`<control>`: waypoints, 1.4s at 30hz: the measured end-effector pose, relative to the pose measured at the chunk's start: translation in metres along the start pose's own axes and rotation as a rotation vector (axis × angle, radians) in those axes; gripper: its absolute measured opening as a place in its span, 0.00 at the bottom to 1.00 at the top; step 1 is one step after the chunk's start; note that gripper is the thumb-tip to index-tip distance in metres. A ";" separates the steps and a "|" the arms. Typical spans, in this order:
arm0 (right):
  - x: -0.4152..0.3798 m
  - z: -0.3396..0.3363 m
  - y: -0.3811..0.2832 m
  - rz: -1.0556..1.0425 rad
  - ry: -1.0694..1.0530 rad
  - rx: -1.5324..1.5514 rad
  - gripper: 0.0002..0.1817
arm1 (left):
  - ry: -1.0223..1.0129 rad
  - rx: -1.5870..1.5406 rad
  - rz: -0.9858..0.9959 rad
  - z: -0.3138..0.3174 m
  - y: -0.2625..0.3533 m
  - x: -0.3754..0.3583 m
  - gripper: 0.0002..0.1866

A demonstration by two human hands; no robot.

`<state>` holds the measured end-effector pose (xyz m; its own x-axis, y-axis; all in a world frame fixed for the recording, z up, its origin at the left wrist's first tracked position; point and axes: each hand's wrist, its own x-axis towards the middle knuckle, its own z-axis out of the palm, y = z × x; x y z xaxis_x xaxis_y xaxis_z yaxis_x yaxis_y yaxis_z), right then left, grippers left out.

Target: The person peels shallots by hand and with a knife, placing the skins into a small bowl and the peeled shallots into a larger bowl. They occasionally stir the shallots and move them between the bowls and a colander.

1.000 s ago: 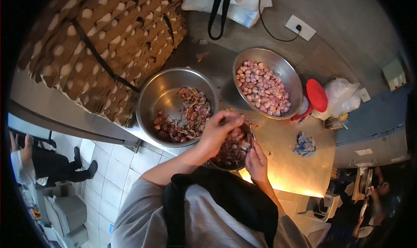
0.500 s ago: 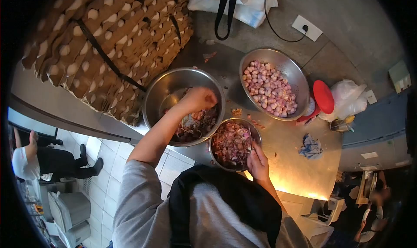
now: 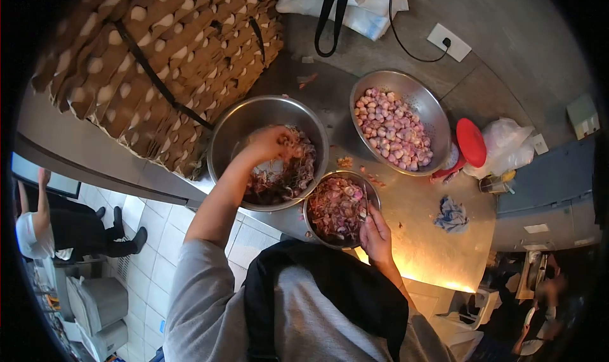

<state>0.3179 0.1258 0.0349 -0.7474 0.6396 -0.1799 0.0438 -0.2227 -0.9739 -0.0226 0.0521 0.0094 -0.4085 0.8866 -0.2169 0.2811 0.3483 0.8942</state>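
Observation:
My left hand (image 3: 271,144) is inside the large steel bowl (image 3: 227,122), its fingers curled over reddish unpeeled shallots (image 3: 288,175) with dry stringy roots. Whatever those fingers hold is hidden. A knife (image 3: 365,198) is gripped in my right hand (image 3: 376,232), its thin blade pointing away from me over the smaller steel bowl (image 3: 309,220). Loose shallot skins and trimmings (image 3: 337,205) fill that smaller bowl. Further back, peeled pinkish shallots (image 3: 396,130) lie in a tilted steel bowl (image 3: 441,118).
Egg trays (image 3: 152,51) are stacked at the left, strapped in black. A crumpled cloth (image 3: 451,214) lies on the steel table (image 3: 415,235). To the right are a red lid-like object (image 3: 471,141) and a plastic bag (image 3: 505,145). Another person (image 3: 57,226) stands at far left.
My left hand has moved from above the shallots down into the large bowl, slightly left. My right hand stays at the smaller bowl with the knife.

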 end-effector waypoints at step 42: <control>0.003 -0.005 -0.032 0.004 -0.176 0.162 0.23 | -0.115 -1.097 -0.047 0.129 0.112 -0.098 0.12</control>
<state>0.3177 0.1384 0.0646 -0.8518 0.5039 -0.1429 -0.0495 -0.3490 -0.9358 0.1611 0.0438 0.0802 -0.2997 0.9223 -0.2440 -0.6789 -0.0265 0.7337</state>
